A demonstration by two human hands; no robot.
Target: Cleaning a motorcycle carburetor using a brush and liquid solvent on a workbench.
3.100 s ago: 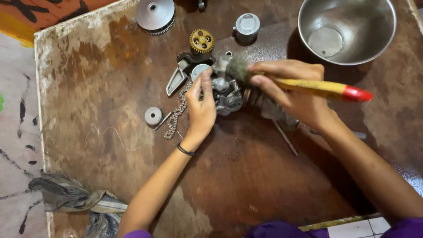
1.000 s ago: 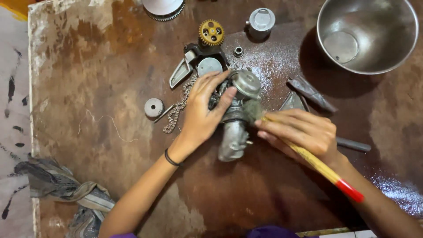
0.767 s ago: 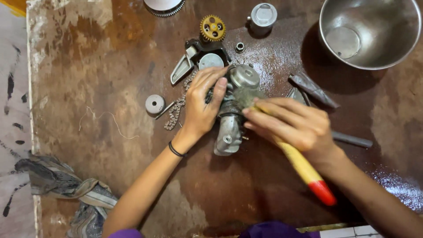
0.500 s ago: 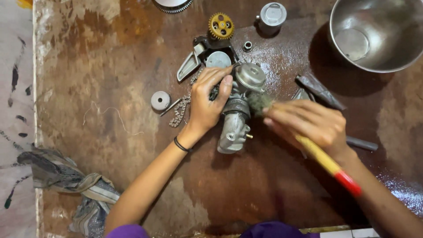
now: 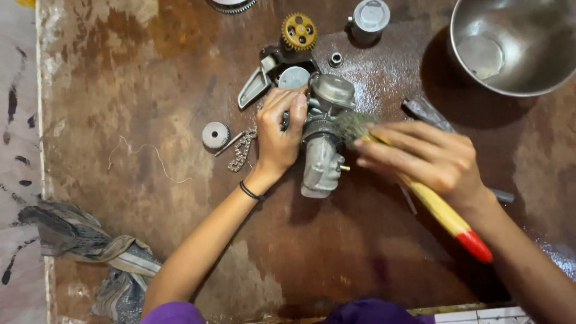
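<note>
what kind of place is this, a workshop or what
Most likely a small repair workshop for engines or motorbikes. A stained, oily worktable holds loose parts: a yellow gear, a short chain and a steel bowl. The left hand steadies a grey metal carburettor-like part while the right hand brushes it.

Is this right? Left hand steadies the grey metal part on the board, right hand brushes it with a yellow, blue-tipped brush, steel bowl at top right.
Not quite. The head view shows the brush has a yellow handle with a red tip, not blue. The rest holds: the left hand steadies the grey metal part, the right hand brushes it, and the steel bowl sits top right.
</note>
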